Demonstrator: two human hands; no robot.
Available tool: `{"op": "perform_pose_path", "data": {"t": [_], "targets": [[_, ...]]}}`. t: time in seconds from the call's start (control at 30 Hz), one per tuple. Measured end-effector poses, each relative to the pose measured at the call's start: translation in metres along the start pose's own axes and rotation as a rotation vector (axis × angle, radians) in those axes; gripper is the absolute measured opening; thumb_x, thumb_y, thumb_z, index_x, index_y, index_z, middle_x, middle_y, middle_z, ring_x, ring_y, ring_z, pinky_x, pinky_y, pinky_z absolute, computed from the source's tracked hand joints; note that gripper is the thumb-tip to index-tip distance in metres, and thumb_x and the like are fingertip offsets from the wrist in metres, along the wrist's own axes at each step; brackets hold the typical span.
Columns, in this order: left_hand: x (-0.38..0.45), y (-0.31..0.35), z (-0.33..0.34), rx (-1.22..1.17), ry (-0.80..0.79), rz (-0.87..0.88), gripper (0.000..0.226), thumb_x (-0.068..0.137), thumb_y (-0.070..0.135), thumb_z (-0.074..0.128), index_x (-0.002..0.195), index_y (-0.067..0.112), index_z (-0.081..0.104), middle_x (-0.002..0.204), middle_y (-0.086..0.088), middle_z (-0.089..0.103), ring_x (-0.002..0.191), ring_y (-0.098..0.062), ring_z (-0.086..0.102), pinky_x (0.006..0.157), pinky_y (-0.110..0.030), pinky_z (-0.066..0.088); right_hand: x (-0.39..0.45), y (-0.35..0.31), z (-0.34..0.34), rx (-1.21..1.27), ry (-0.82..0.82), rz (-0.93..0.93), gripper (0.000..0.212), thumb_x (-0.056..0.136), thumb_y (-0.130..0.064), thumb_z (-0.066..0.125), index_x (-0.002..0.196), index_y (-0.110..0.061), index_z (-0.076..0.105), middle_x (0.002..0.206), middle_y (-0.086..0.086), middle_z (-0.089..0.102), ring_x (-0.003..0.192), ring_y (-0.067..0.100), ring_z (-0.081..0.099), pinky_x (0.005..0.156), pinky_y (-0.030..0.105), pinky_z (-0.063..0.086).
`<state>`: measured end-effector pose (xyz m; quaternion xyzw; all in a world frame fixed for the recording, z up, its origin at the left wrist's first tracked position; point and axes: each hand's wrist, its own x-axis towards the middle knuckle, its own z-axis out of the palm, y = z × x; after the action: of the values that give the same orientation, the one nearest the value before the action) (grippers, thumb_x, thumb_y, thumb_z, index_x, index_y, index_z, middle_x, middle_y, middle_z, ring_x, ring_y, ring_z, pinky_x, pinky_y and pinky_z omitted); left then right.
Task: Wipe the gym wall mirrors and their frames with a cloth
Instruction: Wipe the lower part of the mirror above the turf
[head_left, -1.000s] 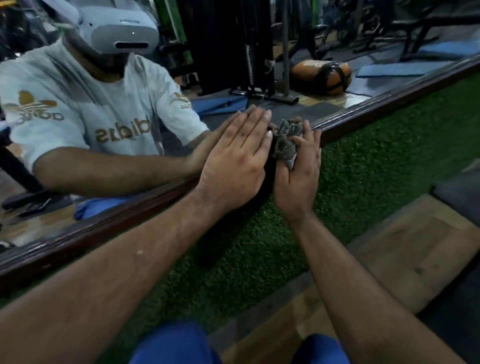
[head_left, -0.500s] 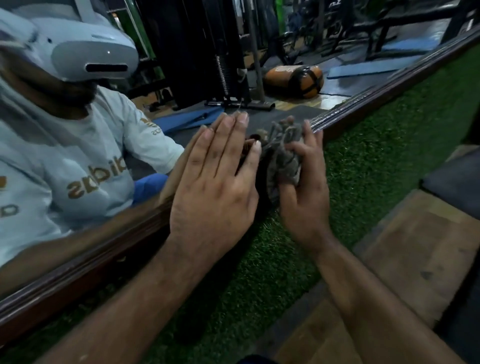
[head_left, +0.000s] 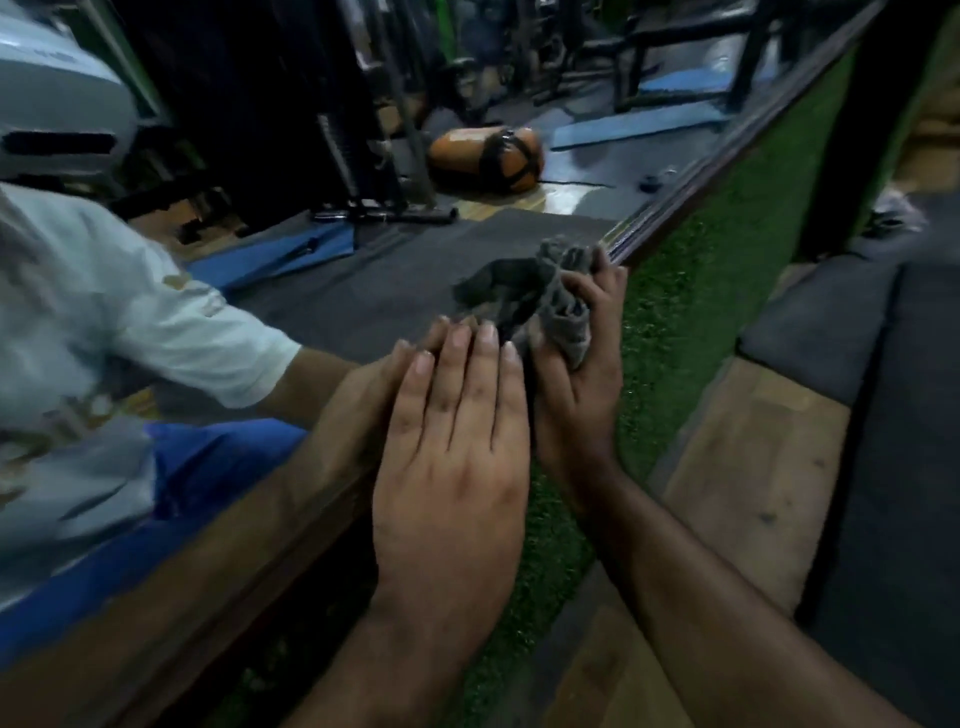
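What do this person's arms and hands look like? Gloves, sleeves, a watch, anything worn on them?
Nothing is worn on them. The left hand and right hand are bare, with no gloves, rings, watch or wristband in view, and the fingernails are short and unpainted. Both forearms are bare as far as the picture's edge. The mirror shows a short white sleeve ending above the elbow.

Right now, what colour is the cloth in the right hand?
Grey, bunched in the right hand; the cloth shows in the head view.
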<state>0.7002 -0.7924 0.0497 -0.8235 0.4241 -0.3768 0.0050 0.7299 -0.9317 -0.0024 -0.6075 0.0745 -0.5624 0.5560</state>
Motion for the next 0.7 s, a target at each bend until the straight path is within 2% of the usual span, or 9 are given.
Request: {"op": "perform_pose_path", "data": {"t": [0.07,0.17,0.23,0.43,0.5,0.57,0.63,0.7], "targets": [[0.019,0.004,-0.002,-0.076,-0.010,-0.007,0.061,0.089,0.010,0.043,0.149,-0.004,0.042,0.157,-0.023,0.039,0.150,-0.036,0.029,0.125,-0.048,0.010,0.007,-0.006,0.005,-0.020,0.030,0.004,0.036,0.094,-0.032,0.057,0.129,-0.038,0.050,0.165,0.005,0.030,0.161,0.026,0.010,0.128,0.057,0.017],[0.048,0.008,-0.003,-0.122,-0.037,-0.001,0.061,0.090,0.008,0.038,0.150,-0.005,0.039,0.158,-0.024,0.037,0.151,-0.036,0.027,0.126,-0.046,0.009,0.034,0.006,-0.006,-0.068,0.071,-0.001,0.034,0.094,-0.028,0.057,0.128,-0.027,0.053,0.163,0.020,0.035,0.159,0.034,0.016,0.125,0.063,0.020],[0.060,0.012,0.004,-0.108,-0.049,0.002,0.061,0.091,0.008,0.036,0.150,-0.006,0.039,0.158,-0.024,0.036,0.151,-0.037,0.026,0.127,-0.046,0.006,0.052,0.018,-0.014,-0.073,0.088,0.015,0.033,0.096,-0.029,0.057,0.128,-0.027,0.054,0.164,0.021,0.034,0.160,0.034,0.015,0.124,0.063,0.021],[0.074,0.031,0.040,0.027,0.024,0.013,0.056,0.095,0.009,0.038,0.148,-0.007,0.041,0.158,-0.026,0.034,0.151,-0.042,0.024,0.126,-0.051,0.010,0.056,0.050,-0.028,-0.074,-0.069,-0.171,0.036,0.096,-0.019,0.059,0.131,-0.011,0.056,0.164,0.013,0.032,0.160,0.032,0.013,0.125,0.064,0.018],[0.077,0.035,0.047,0.073,0.028,0.000,0.056,0.096,0.010,0.041,0.149,-0.006,0.040,0.159,-0.025,0.033,0.152,-0.040,0.023,0.126,-0.050,0.010,0.056,0.061,-0.035,-0.097,-0.117,-0.245,0.035,0.095,-0.012,0.062,0.128,-0.002,0.059,0.163,0.016,0.034,0.159,0.034,0.015,0.124,0.065,0.019],[0.076,0.038,0.050,0.107,0.024,-0.014,0.056,0.097,0.012,0.044,0.150,-0.004,0.040,0.161,-0.024,0.030,0.153,-0.038,0.021,0.126,-0.049,0.011,0.068,0.072,-0.043,-0.122,-0.126,-0.299,0.035,0.096,-0.017,0.060,0.128,-0.003,0.059,0.162,0.022,0.035,0.159,0.036,0.017,0.123,0.066,0.020],[0.075,0.041,0.052,0.111,0.019,0.001,0.052,0.097,0.013,0.049,0.147,-0.001,0.047,0.159,-0.023,0.034,0.152,-0.037,0.025,0.126,-0.050,0.015,0.090,0.077,-0.050,-0.095,-0.062,-0.255,0.036,0.098,-0.026,0.054,0.130,-0.010,0.056,0.163,0.021,0.035,0.159,0.032,0.017,0.123,0.065,0.020],[0.080,0.046,0.052,0.051,0.042,0.021,0.046,0.097,0.011,0.051,0.142,0.001,0.055,0.155,-0.021,0.043,0.149,-0.034,0.034,0.123,-0.051,0.024,0.104,0.071,-0.052,-0.043,-0.006,-0.105,0.037,0.098,-0.029,0.052,0.130,-0.011,0.058,0.165,0.014,0.034,0.160,0.028,0.013,0.125,0.062,0.019]]}}
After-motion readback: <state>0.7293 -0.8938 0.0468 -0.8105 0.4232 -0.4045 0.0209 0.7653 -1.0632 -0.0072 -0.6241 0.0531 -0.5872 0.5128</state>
